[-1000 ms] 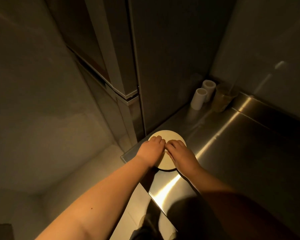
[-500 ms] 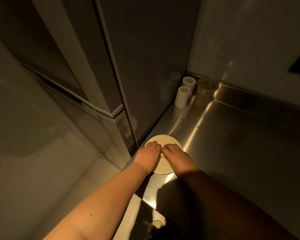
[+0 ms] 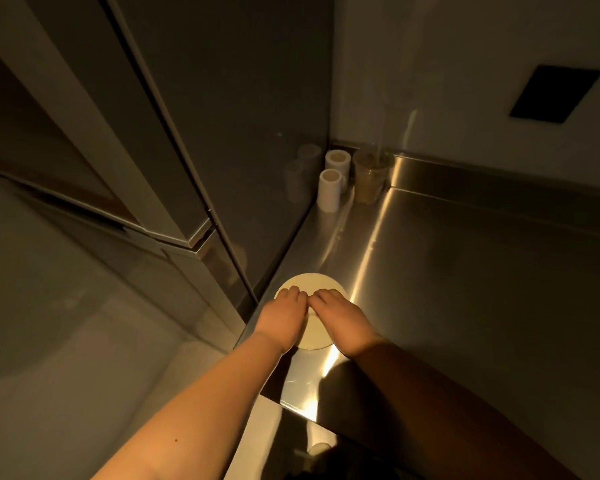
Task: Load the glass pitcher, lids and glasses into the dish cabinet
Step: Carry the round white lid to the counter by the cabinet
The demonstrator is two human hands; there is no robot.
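1. Both hands rest on a pale round lid [image 3: 309,308] at the lower centre of the frame, on the steel desk [image 3: 465,289].
2. The left hand [image 3: 284,315] and right hand [image 3: 340,318] press it with fingers bent; whether they grip it, I cannot tell.
3. Loading looks barely begun: no cabinet shelf shows anything placed.

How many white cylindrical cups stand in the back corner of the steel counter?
2. The nearer white cup stands against the cabinet side; the farther white cup sits behind it, beside the plastic drink cup. The faint shapes to their left are reflections.
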